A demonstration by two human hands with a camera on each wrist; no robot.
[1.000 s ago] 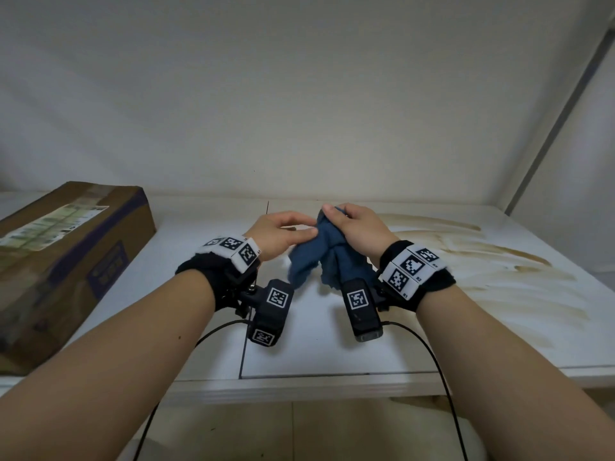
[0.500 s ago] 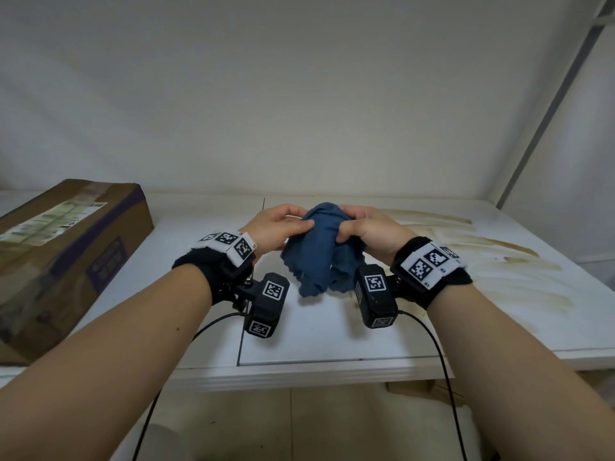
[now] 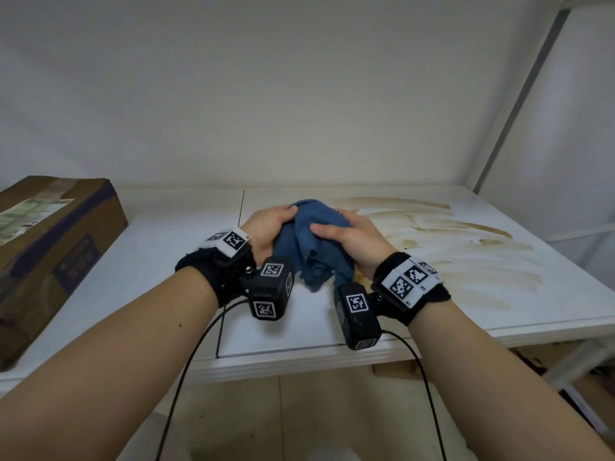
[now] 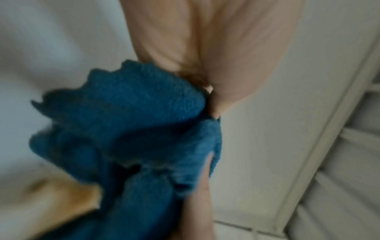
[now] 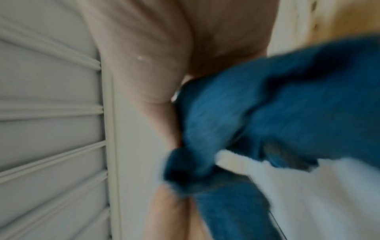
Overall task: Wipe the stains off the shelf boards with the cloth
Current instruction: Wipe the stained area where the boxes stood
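A crumpled blue cloth (image 3: 311, 241) is bunched between both hands, a little above the white shelf board (image 3: 332, 331). My left hand (image 3: 271, 224) grips its left side with the fingers curled over the top. My right hand (image 3: 349, 237) clasps its right side, thumb lying across the front. Loose ends of the cloth (image 4: 127, 129) hang below the palms; the cloth (image 5: 277, 113) is blurred in the right wrist view. Brown smeared stains (image 3: 466, 247) cover the right half of the board, to the right of my hands.
A brown cardboard box (image 3: 50, 251) stands on the shelf at the left. A white wall closes the back, and a slanted metal upright (image 3: 519, 101) rises at the right. A seam (image 3: 240, 207) splits the board just left of the hands. Tiled floor (image 3: 266, 420) lies below the front edge.
The cloth hung loosely from the right hand with the left pinching an edge. Both hands have since closed in and gathered it into a tighter bundle.
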